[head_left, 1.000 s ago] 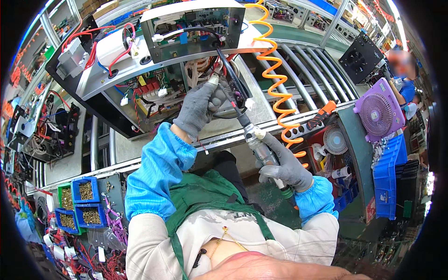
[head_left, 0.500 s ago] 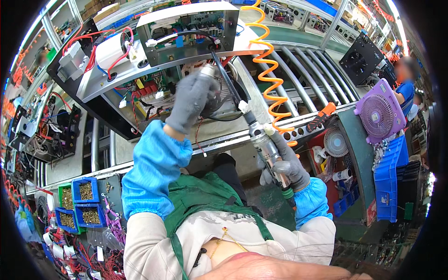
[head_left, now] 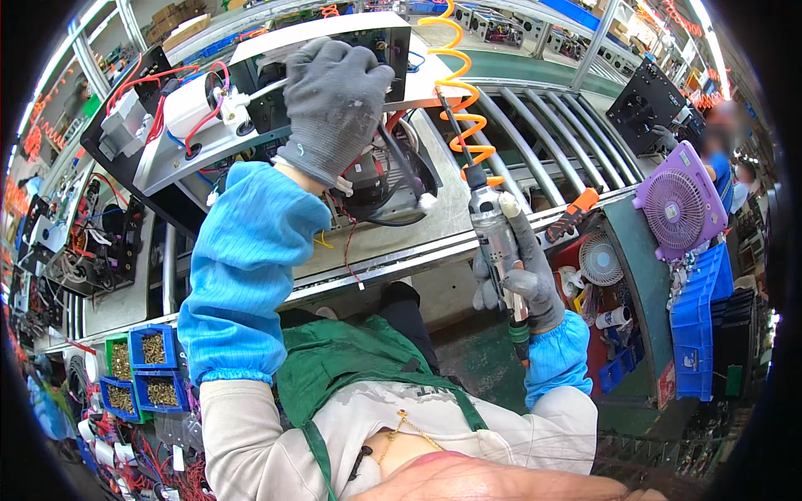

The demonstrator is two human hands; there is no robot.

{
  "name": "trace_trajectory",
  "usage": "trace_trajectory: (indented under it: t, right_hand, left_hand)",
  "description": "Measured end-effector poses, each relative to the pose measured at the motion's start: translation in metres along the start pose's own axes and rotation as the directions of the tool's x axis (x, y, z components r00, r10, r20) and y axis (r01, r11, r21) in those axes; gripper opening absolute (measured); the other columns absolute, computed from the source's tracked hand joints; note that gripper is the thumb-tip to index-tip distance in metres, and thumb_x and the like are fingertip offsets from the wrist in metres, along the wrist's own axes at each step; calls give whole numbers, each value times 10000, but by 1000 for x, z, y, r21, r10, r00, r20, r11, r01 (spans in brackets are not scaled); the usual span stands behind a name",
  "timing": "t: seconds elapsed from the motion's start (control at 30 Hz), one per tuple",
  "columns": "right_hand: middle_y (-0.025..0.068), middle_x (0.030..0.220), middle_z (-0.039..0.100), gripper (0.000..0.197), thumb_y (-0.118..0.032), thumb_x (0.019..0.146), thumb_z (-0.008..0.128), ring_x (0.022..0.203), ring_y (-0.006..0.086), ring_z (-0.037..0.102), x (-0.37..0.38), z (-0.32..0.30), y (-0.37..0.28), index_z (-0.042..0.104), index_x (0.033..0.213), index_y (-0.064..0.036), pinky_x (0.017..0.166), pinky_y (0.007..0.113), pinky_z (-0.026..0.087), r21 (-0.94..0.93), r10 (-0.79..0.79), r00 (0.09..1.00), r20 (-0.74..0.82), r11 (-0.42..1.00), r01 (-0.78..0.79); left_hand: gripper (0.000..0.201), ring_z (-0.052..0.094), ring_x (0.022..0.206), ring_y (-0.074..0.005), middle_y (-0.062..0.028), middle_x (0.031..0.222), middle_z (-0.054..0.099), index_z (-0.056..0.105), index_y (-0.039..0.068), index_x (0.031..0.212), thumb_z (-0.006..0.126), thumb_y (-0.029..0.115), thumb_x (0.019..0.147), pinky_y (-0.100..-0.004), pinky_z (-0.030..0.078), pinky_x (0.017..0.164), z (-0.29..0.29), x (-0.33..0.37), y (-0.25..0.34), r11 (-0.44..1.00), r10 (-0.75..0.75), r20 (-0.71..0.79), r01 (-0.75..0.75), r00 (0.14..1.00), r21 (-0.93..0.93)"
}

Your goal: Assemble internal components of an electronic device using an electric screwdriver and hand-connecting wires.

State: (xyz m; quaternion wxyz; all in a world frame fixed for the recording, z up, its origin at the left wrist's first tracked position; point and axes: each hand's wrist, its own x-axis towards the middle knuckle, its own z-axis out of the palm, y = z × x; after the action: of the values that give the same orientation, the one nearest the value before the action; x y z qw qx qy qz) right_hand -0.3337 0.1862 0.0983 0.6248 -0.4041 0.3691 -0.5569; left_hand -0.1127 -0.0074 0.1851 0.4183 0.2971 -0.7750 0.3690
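Observation:
My left hand (head_left: 338, 108), in a grey glove, reaches across the front of an open metal housing (head_left: 251, 52). Its fingers are curled, their tips hidden behind the hand, so what they grip does not show. A white cable (head_left: 269, 92) runs up to this hand. Below and right of it, a black cable hangs with a white connector (head_left: 427, 202) at its end. My right hand (head_left: 535, 280), also gloved, is closed around a silver power screwdriver (head_left: 494, 238). Its long thin bit (head_left: 454, 125) points up and away, to the right of the housing.
An orange coiled hose (head_left: 478, 117) hangs beside the bit. Metal rollers (head_left: 555, 138) extend right of the machine. An orange-and-black tool (head_left: 572, 215) lies on the bench edge near a purple fan (head_left: 675, 200). Blue bins of screws (head_left: 154, 346) stand at lower left.
My left hand has moved up and over the housing front. The screwdriver has shifted right, away from the hanging black cable, and its long bit now shows beside the orange hose.

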Motion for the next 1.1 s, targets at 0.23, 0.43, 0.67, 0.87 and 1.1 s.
trace_trajectory:
  t: [0.23, 0.43, 0.67, 0.87, 1.1]
  right_hand:
    - [161, 1038, 543, 984, -139, 545, 643, 669, 192, 605, 12, 0, -10, 244, 1445, -138, 580, 313, 552, -35, 21, 998, 64, 999, -19]
    - [155, 998, 561, 906, -17, 592, 568, 626, 169, 608, 31, 12, -4, 254, 1437, -112, 588, 280, 529, -121, -65, 990, 121, 989, 80]
    - [130, 1200, 482, 866, -57, 625, 581, 778, 139, 592, 42, 24, -14, 262, 1430, -70, 613, 275, 531, -59, -11, 995, 103, 998, 17]
    - [119, 1214, 478, 847, -134, 647, 626, 778, 126, 564, 47, 23, -27, 293, 1423, -75, 631, 263, 529, -141, 29, 991, 131, 990, -10]
    - [112, 1227, 476, 852, -203, 624, 615, 826, 122, 538, 62, 40, -43, 319, 1415, -85, 619, 228, 498, -267, -25, 989, 147, 962, 64]
  left_hand:
    - [158, 609, 781, -233, -47, 791, 624, 672, 132, 792, 610, 277, 796, -409, 466, 635, 11, 5, -3, 983, -158, 306, 179, 939, -42]
    - [209, 622, 666, -251, -85, 679, 612, 673, 116, 773, 590, 304, 809, -402, 478, 568, 23, 4, -2, 974, -205, 274, 223, 940, -37]
    - [172, 626, 673, -252, -87, 671, 617, 680, 117, 773, 596, 267, 767, -409, 477, 576, 22, 3, -1, 978, -192, 316, 208, 929, -17]
    - [197, 622, 559, -252, -60, 614, 615, 655, 131, 694, 572, 280, 793, -422, 467, 531, 16, -8, 21, 980, -161, 422, 96, 892, 172]
    - [352, 641, 579, -283, -133, 636, 640, 665, 68, 695, 470, 308, 862, -419, 497, 500, 24, -11, 14, 982, -190, 567, 164, 802, 97]
